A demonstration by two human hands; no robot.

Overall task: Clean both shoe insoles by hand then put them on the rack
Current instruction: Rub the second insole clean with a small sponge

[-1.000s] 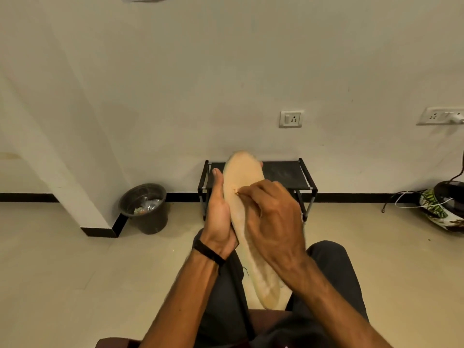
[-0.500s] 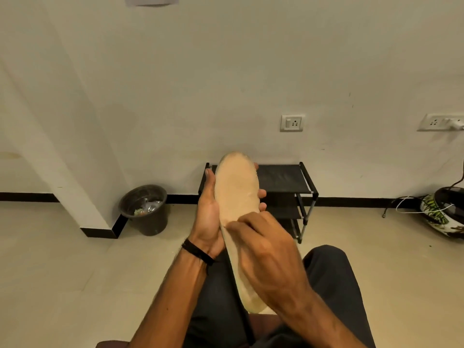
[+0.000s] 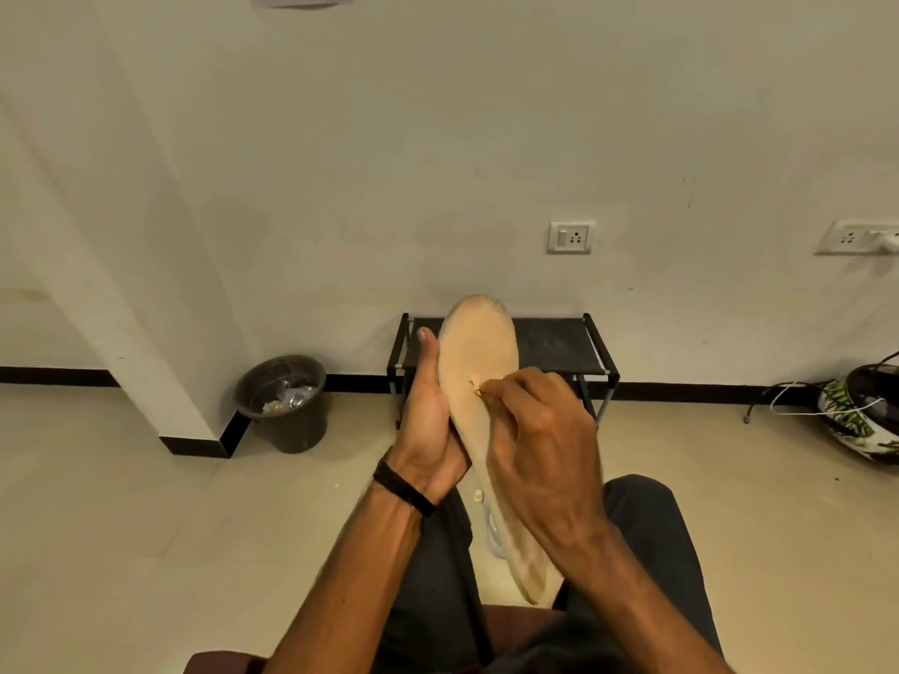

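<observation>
Insole point(image 3: 479, 362), beige and long, stands nearly upright between the hands, toe end up, heel end low between the person's knees. Left hand point(image 3: 430, 425) grips its left edge from behind, thumb stretched up along the edge, the other fingers hidden at the back. Right hand point(image 3: 545, 440) lies over the insole's face with fingers curled, the fingertips point(image 3: 486, 390) pinching at a small spot on the surface. A black band point(image 3: 404, 488) circles the left wrist. Beyond the hands a black rack point(image 3: 554, 342) stands against the wall. Left of the left hand sits a dark bin point(image 3: 284, 406) on the floor.
</observation>
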